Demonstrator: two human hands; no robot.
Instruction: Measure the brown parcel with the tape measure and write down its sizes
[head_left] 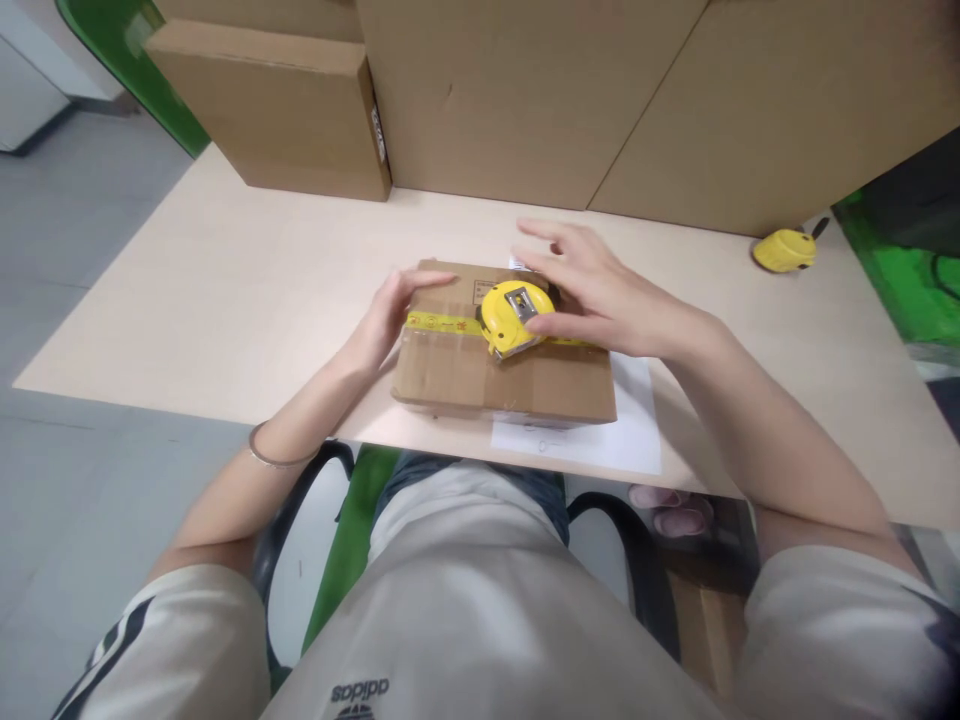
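Note:
A flat cardboard box [502,375] lies on the pale table [225,290] right in front of me. A yellow tape measure [514,315] rests on its top, with its yellow blade [442,322] pulled out leftward across the box. My left hand [390,315] presses the blade's end at the box's left edge, fingers curled over the corner. My right hand [592,290] steadies the tape measure case, thumb against its side and the other fingers stretched out above it.
A white paper sheet [630,430] lies under the box. A second yellow tape measure [784,250] sits at the far right. Large cardboard boxes [525,100] stand along the back, a smaller one [277,110] at the left. The table's near edge is close to my lap.

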